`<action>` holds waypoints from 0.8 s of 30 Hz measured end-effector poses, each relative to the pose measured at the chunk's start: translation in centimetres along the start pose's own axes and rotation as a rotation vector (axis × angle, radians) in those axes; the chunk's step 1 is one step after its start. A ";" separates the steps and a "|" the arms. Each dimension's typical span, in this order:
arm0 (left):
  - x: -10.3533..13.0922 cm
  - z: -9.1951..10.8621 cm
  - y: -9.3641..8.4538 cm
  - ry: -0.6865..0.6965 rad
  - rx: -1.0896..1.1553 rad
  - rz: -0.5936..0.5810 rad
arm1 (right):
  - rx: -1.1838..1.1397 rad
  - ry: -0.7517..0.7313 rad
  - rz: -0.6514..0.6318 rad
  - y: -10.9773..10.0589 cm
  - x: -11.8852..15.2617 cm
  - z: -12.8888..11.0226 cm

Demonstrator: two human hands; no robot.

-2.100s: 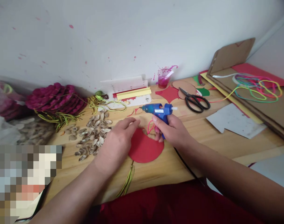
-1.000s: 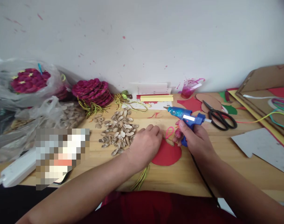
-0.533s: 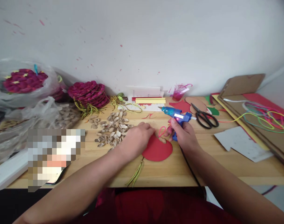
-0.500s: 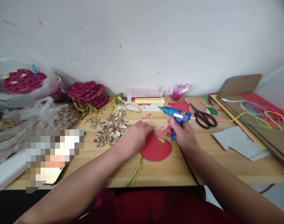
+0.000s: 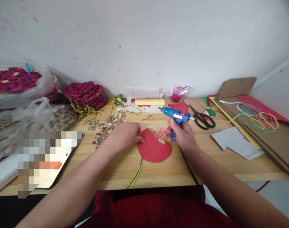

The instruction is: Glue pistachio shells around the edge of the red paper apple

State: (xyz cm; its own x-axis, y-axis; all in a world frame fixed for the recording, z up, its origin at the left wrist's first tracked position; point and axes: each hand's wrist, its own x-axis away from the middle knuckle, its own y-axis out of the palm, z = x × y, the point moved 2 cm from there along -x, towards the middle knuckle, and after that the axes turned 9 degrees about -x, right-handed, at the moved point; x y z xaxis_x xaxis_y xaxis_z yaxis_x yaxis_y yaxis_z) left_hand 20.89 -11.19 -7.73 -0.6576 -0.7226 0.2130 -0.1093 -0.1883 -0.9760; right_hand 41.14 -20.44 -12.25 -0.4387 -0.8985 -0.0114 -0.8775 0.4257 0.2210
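Tassel [image 5: 134, 174] hung nearest, below red cutout [image 5: 154, 148]. Cutout placed between hands, its left edge near or touched by left hand [image 5: 125, 136]; right hand [image 5: 183, 134] wrapped around glue gun [image 5: 176, 122]. Hands held apart.

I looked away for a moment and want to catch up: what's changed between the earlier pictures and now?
The left hand has drawn back leftward from the top of the red cutout to its left edge, uncovering shells along the upper edge. The right hand still holds the glue gun; the scissors lie where they were.
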 end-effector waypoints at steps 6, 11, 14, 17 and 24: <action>-0.5 0.2 1.0 0.122 0.107 0.108 | 0.022 0.018 0.002 0.0 0.1 0.0; -0.5 0.6 1.3 0.152 0.195 0.139 | 0.080 0.011 0.024 -0.2 0.3 0.0; -0.6 0.6 1.4 0.146 0.202 0.162 | 0.145 0.051 0.017 0.0 0.4 -0.1; -0.6 0.6 1.3 0.139 0.259 0.171 | 0.174 0.066 0.031 0.0 0.5 -0.3; -0.5 0.9 1.4 0.198 0.356 0.213 | 0.200 0.058 0.046 -0.3 0.3 -0.1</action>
State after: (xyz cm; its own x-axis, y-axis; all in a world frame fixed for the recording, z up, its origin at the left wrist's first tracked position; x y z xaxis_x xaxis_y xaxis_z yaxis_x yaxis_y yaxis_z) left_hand 21.75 -11.66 -9.19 -0.7710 -0.6358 -0.0369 0.2838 -0.2912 -0.9136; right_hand 41.33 -20.83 -12.23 -0.4722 -0.8800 0.0516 -0.8804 0.4737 0.0220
